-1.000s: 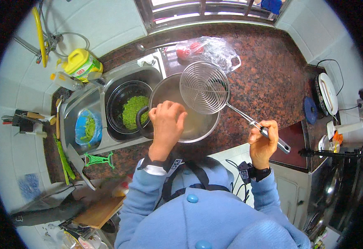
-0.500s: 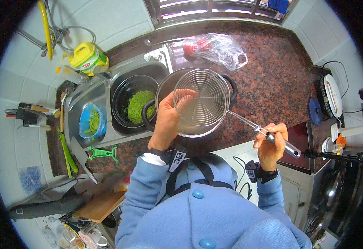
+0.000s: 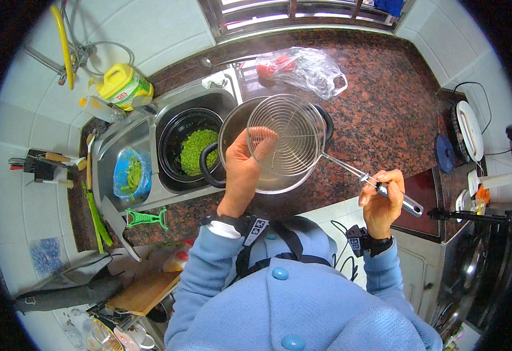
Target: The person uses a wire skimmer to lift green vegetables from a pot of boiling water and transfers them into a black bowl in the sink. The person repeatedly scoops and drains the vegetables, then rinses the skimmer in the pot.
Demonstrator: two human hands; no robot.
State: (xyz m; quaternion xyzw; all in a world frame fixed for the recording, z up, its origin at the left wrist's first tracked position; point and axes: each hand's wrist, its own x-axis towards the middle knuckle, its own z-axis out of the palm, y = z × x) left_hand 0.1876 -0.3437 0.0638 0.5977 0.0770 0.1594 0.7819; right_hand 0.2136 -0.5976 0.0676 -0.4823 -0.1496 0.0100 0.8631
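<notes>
My right hand (image 3: 381, 202) is wrapped round the metal handle (image 3: 409, 205) of a round wire skimmer (image 3: 294, 134). The skimmer's coiled wire basket hovers over a steel pot (image 3: 267, 182) with black side handles. Beneath the left part of the wire lies my left hand (image 3: 247, 167), its fingers stretched out and showing through the coils. Whether these fingers touch the wire I cannot tell. To the left of the pot, a black colander-like bowl (image 3: 168, 149) in the sink holds chopped green pieces (image 3: 200, 152).
A double steel sink (image 3: 107, 137) is on the left, with a blue bag of greens (image 3: 132, 175) inside. A cleaver (image 3: 118, 225) and green peeler (image 3: 146, 218) lie at the counter's near edge. Behind the pot sits a clear plastic bag (image 3: 317, 70) with red contents.
The left hand has shifted slightly to the right under the wire, and the view has moved a little. The right hand keeps its hold on the skimmer.
</notes>
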